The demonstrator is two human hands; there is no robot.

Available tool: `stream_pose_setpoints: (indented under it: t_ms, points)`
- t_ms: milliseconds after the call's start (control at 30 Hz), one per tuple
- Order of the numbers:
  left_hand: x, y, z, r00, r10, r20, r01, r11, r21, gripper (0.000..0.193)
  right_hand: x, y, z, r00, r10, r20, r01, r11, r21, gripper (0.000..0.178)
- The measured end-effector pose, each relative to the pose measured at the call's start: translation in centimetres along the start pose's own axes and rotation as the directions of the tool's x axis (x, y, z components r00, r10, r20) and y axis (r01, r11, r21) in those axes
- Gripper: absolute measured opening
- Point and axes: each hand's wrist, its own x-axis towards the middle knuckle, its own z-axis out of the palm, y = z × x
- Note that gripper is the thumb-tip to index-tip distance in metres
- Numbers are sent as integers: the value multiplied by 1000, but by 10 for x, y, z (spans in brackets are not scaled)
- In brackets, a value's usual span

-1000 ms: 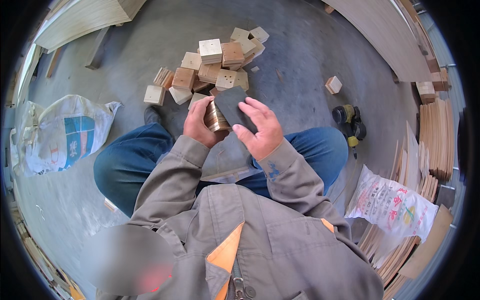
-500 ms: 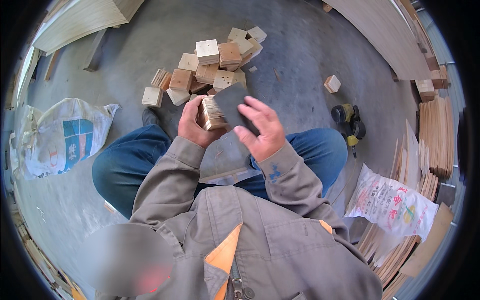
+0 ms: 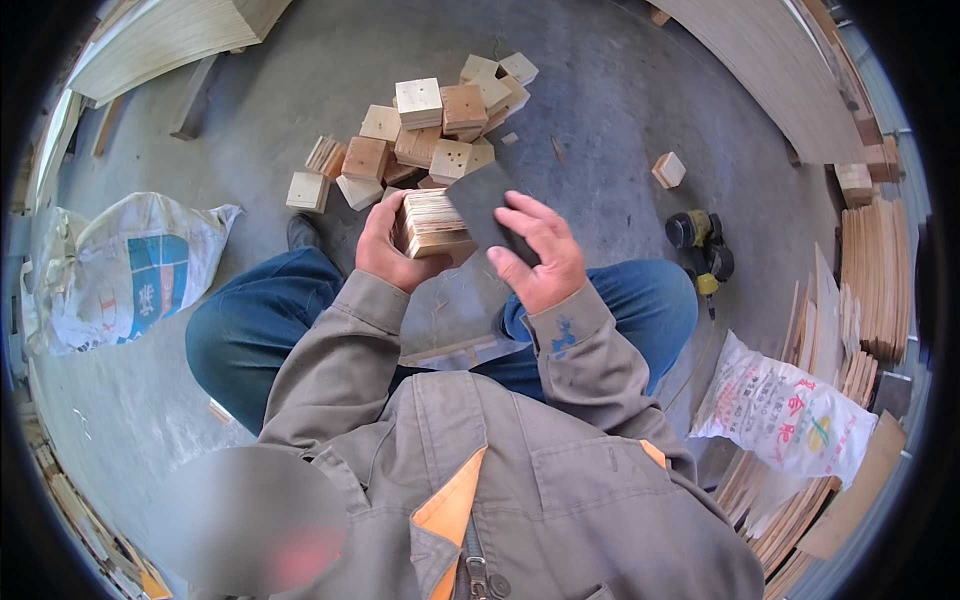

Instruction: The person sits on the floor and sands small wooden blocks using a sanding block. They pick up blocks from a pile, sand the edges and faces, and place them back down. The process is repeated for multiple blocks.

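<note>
Between my knees my left hand (image 3: pixel 388 243) grips a plywood block (image 3: pixel 432 224) whose layered edge faces up. The thumb lies along the block's near side, and the fingers wrap round its left. Pressed against the block's right end is a dark grey sheet of sandpaper (image 3: pixel 485 205), held by my right hand (image 3: pixel 540 252). My right fingers lie over the sheet, with the thumb below them. The sheet hides that end of the block.
Ahead on the concrete floor lies a pile of wooden blocks (image 3: pixel 418 100). To the right are one loose block (image 3: pixel 668 170), a black-and-yellow power tool (image 3: pixel 702 245) and a white sack (image 3: pixel 785 405) by stacked wood strips (image 3: pixel 875 275). Another sack (image 3: pixel 135 270) lies at left.
My right hand and the sandpaper have slid a little to the right along the block, baring more of its layered edge. My left hand keeps its hold.
</note>
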Motion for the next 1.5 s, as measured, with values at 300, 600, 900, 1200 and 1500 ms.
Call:
stream_pose_setpoints:
  t_ms: [300,600,900,1200,1500]
  points:
    - [-1,16,-6,995,103,12,-103,994,39,98,-24,53,5,751,660,-18,-616,709,343,46]
    - [-15,47,7,744,648,163,-610,559,561,84,-16,50,10,543,837,71,-534,279,798,45]
    - [-21,38,6,727,675,125,-559,476,679,74,-16,56,12,582,811,66,-544,327,773,46]
    - [-25,42,1,691,710,136,-597,454,661,74,-14,50,10,591,798,117,-561,302,771,46]
    - [-21,36,3,665,731,150,-693,530,489,79,-10,40,10,558,802,212,-484,107,868,43]
